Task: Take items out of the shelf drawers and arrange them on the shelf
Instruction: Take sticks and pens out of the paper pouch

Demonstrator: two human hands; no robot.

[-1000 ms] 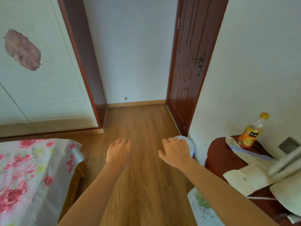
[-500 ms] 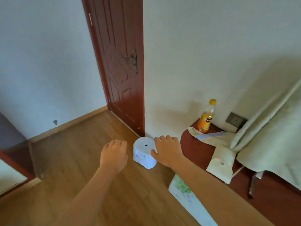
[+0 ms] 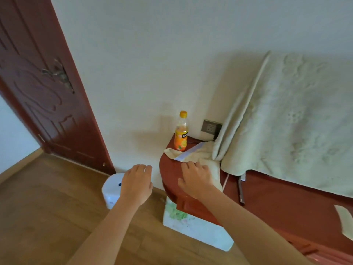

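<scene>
The right hand is extended palm down, fingers straight and slightly spread, holding nothing. It is positioned over the rounded left end of the shelf, a red-brown wooden unit standing against the wall. Whether the palm touches the shelf top cannot be determined. The fingertips lie at the near edge of a pale cloth with a blue-white stripe, which is draped on the shelf top.

The left hand is extended palm down to the left of the shelf, apart from it, with its fingers loosely curled and holding nothing. It hangs above a white container that stands on the wooden floor.

Below the right wrist, the front face of the shelf carries a small block-shaped projection. Whether this is a drawer pull cannot be determined.

Beyond the right hand, an orange drink bottle with a yellow cap stands upright on the shelf top near the wall, touching the far edge of the cloth. A wall socket is located just to the right of the bottle. A large cream blanket hangs down onto the shelf top to the right of the cloth.

A white box with a green print sits on the floor beside the shelf base. A dark red door stands at the left.
</scene>
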